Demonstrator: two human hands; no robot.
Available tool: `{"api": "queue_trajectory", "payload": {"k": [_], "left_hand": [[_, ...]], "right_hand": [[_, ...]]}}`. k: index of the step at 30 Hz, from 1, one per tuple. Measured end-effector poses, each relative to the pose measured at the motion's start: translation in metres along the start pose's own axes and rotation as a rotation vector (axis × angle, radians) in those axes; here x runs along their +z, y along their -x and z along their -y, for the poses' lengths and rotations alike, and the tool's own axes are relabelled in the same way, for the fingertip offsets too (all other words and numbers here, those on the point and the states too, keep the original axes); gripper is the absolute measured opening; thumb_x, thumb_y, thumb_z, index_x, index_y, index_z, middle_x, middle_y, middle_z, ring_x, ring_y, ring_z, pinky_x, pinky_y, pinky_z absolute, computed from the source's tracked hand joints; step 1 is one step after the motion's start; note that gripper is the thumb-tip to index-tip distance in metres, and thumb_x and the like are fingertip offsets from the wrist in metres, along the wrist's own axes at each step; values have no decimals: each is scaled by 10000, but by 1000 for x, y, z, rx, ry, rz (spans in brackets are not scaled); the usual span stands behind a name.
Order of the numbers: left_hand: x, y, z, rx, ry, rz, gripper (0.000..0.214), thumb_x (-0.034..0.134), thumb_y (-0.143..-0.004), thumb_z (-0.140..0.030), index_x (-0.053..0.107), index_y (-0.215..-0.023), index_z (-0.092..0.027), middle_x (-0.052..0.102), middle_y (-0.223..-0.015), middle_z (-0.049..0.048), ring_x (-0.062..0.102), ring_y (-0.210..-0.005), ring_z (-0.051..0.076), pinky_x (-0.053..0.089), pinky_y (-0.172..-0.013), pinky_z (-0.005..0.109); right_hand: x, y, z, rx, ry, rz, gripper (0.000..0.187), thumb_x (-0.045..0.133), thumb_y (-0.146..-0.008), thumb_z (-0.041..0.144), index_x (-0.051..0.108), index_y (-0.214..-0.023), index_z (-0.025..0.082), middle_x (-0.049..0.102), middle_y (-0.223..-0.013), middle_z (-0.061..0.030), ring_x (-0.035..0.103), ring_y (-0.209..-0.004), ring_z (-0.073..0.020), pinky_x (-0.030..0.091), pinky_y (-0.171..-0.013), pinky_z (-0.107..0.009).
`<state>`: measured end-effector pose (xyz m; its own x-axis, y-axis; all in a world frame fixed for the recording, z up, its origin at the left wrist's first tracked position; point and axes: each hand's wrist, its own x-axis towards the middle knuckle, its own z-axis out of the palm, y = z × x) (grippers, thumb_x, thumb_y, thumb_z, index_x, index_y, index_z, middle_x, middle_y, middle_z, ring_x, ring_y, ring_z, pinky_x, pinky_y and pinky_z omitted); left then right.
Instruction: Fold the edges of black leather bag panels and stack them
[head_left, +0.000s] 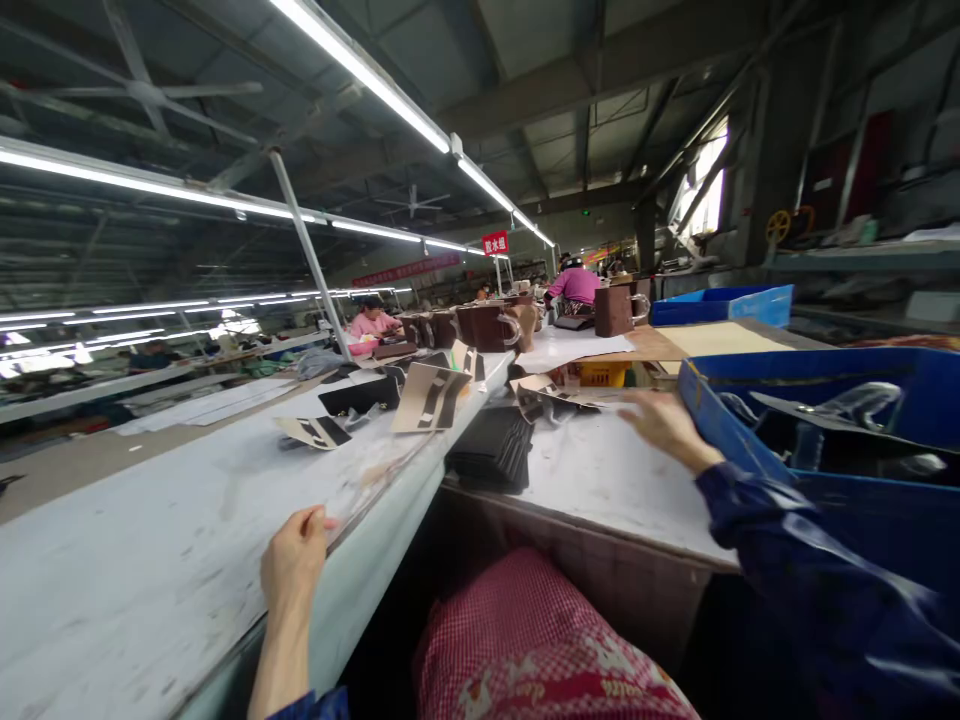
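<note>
Apparently a pick-up step is in hand: the left hand [294, 560] pinches the near corner of a clear film [375, 470], thumb closed over fingers on its edge. The film lies flat on the belt [150, 560], running away from the grip toward the cut card pieces [427, 397] farther up. Across the gap, the right hand [660, 425] is stretched flat and open over the white table [600, 480], fingers reaching toward loose pieces [547, 395] just beyond them; it holds nothing that I can see. A dark stack [495, 450] sits between the two hands, and a blue bin [825, 400] is just right of the right wrist. Judging from this, the next move needs the film lifted clear without creasing.
</note>
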<state>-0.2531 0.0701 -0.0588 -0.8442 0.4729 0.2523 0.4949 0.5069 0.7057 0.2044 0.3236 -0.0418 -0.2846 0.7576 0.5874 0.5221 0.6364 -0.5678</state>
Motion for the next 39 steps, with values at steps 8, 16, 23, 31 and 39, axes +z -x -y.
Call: {"api": "queue_trajectory", "payload": {"k": [8,16,23,31,39], "left_hand": [[3,-5,19,48,138,67,233,544,-959,-332,665,-1020,-143,710,-955,36,663,-889,165,494,-922,397],[4,-5,22,70,191,49,261,600,-922,-395,672,-965,-147,705,-916,34,661,-883,169,497,-919,400],[27,47,-13,32,373,-31,368,565,-936,-321,571,-1264,-156,604,-1240,108,553,-1174,245,375,-1083,519],[132,127,-59,-244,942,647,719,510,-968,-432,186,-1554,-172,386,-1525,196,499,-1322,295,480,-1040,498],[135,145,-82,-267,1054,868,487,595,-932,-274,475,-1377,-117,646,-1232,136,663,-1063,214,531,-966,441]], "right_hand": [[208,-41,57,-90,228,558,459,652,-919,309,548,-1343,165,431,-1486,-121,398,-1373,-309,355,-1114,-555],[220,-45,54,-16,215,541,316,631,-931,334,621,-1184,146,556,-1310,-108,492,-1258,-275,391,-1072,-528],[142,9,27,139,-288,258,316,520,-984,414,629,-1034,121,640,-1022,-76,610,-967,-193,489,-929,-419],[53,77,17,355,-956,27,538,684,-750,680,633,-993,204,702,-939,-35,650,-800,-153,546,-704,-244],[42,131,-19,514,-1015,-125,446,803,-641,552,652,-923,241,694,-763,-13,646,-653,-178,552,-583,-268]]}}
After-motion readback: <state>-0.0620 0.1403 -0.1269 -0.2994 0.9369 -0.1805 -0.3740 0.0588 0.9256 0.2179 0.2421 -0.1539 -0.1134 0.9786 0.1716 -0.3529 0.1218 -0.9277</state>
